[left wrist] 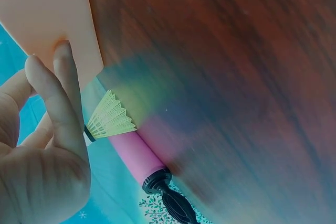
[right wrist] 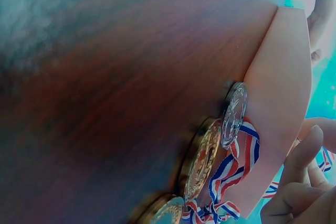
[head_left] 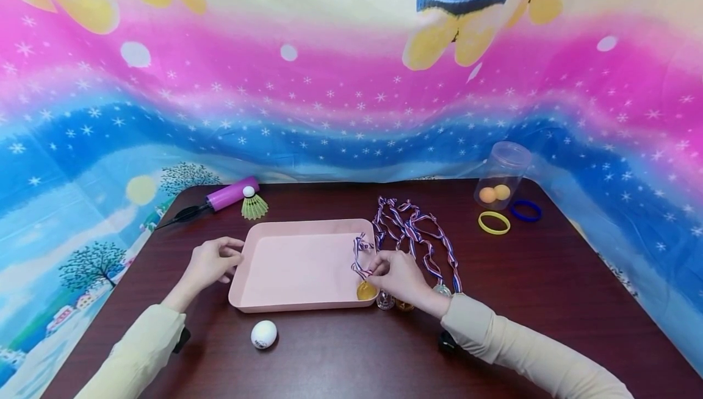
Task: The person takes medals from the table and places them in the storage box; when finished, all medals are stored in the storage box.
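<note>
A pink tray (head_left: 302, 228) lies on the table in the head view. My left hand (head_left: 211, 260) is at its left end, fingers loosely bent. In the left wrist view one fingertip of that hand (left wrist: 52, 129) meets the tray's wall (left wrist: 42, 3). At the right end my right hand (head_left: 398, 277) pinches the striped ribbon (head_left: 357, 262) of a gold medal (head_left: 366, 291), which is inside the tray's right rim. More medals lie close by, outside the tray: a silver one (right wrist: 235, 114) and a gold one (right wrist: 203, 158) show in the right wrist view.
Tangled ribbons (head_left: 409, 225) spread right of the tray. A white ball (head_left: 264, 334) sits in front. Back left are a purple hand pump (head_left: 233, 194) and a yellow shuttlecock (head_left: 254, 205). Back right stand a clear jar (head_left: 505, 170) with orange balls, a yellow wristband (head_left: 494, 222) and a blue one (head_left: 526, 210).
</note>
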{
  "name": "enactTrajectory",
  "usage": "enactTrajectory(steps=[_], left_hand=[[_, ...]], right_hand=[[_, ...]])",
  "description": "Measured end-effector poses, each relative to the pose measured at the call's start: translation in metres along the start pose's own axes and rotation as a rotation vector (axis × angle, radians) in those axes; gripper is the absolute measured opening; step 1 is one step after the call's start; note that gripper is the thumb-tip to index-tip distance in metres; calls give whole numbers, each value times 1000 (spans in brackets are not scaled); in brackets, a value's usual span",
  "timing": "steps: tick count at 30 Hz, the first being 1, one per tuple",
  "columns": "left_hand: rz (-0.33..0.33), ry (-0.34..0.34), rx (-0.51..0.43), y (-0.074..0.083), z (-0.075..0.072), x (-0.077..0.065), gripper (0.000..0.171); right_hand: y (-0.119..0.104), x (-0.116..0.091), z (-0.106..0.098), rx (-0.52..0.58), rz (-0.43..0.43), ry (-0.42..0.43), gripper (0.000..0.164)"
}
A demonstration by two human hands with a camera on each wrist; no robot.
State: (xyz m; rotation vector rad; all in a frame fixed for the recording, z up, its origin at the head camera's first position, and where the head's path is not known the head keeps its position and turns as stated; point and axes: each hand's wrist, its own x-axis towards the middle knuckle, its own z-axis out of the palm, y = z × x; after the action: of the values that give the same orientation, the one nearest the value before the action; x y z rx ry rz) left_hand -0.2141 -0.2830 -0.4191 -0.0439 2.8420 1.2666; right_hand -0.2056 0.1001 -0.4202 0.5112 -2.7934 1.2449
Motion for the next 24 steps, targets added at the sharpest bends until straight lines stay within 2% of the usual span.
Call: enactTrajectory(steps=[10,14,17,21,24], left_hand=[[0,3,0,0,0,1,38],[-2,0,0,1,0,0,38],[-1,-1,-2,1,-1,0,38],[-3,-3,-5,1,-1,-1,39],[-6,-3,-3,1,0,-1,39]], right_hand=[[0,0,-4,-34,-17,47,16],[1,-1,-9,-2,6,43,15],[3,-2,-20,86,59,-1,14],[14,0,-44,206,125,-56,18],[29,0,-68,225,165,-65,22]])
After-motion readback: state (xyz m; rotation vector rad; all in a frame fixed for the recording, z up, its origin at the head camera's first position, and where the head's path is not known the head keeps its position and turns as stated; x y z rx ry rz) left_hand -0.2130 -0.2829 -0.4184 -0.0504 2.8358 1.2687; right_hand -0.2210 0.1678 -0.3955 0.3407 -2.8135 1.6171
